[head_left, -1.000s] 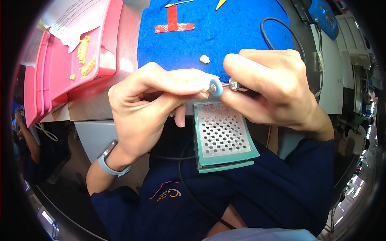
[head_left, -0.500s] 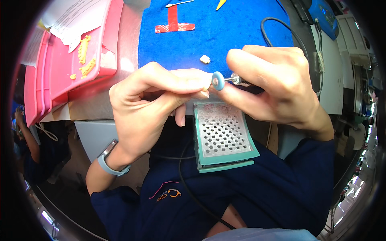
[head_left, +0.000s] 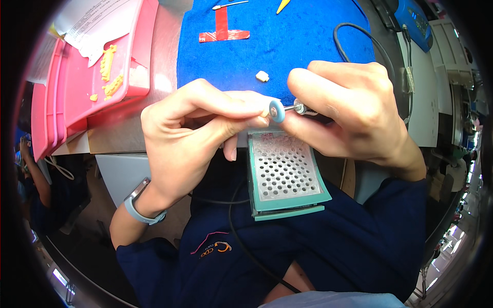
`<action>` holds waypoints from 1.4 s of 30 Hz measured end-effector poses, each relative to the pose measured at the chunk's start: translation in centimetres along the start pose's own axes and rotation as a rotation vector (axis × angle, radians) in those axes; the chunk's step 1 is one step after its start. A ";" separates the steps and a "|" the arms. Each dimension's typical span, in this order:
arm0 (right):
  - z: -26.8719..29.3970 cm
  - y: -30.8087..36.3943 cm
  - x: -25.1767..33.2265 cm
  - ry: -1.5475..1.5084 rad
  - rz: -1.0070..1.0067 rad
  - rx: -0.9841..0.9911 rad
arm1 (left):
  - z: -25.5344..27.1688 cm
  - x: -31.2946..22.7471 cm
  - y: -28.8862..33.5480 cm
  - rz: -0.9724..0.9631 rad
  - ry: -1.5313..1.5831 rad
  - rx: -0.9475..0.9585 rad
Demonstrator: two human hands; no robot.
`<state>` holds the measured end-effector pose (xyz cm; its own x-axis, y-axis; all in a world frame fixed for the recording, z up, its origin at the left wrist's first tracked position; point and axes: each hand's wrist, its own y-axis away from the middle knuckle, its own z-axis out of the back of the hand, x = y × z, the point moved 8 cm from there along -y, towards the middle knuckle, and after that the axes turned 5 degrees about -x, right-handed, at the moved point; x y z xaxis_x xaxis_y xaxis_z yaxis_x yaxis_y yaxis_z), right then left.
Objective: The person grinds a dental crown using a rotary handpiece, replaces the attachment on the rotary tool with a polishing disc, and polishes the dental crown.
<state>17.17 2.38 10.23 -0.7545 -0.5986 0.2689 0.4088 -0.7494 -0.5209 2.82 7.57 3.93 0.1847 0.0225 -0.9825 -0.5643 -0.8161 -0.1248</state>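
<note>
My right hand (head_left: 354, 110) is closed round a rotary handpiece (head_left: 303, 108), whose body is mostly hidden behind my fingers. On its metal shank sits a blue grinding wheel (head_left: 277, 111), its face turned toward my left fingertips. My left hand (head_left: 197, 120) pinches thumb against index finger right beside the wheel; whatever is between them is hidden, apart from a tiny pale bit at the tips. Just beyond, a small cream-coloured block (head_left: 262, 76) lies on the blue towel (head_left: 231, 64). Below both hands is a green-framed grille (head_left: 287, 174) with round holes and pinkish dust at its far end.
A pink tray (head_left: 67, 115) at the left holds orange-yellow pieces (head_left: 108, 64) and printed paper (head_left: 95, 25). Red tape (head_left: 224, 35) and a thin metal bur (head_left: 230, 5) lie on the towel. A black cable (head_left: 359, 26) loops at the right, near a blue control box (head_left: 413, 23).
The blue wheel has shifted slightly left and tilted, now against my left fingertips. Both hands otherwise keep nearly the same place and grip.
</note>
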 end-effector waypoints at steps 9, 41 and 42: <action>-0.3 0.0 0.0 -0.026 -0.013 0.047 | 0.1 0.3 -0.1 0.022 0.065 -0.009; 0.1 -0.2 -0.8 -0.039 -0.038 0.014 | 0.2 -0.1 -0.2 0.051 -0.042 -0.055; 0.1 -0.1 -0.7 -0.007 -0.026 0.006 | 0.2 -0.1 -0.2 0.055 -0.047 -0.046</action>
<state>17.69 2.88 10.19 -0.7616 -0.5806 0.2881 0.3921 -0.7666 -0.5085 2.79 7.84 4.03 0.1159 0.0028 -0.9933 -0.5344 -0.8427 -0.0648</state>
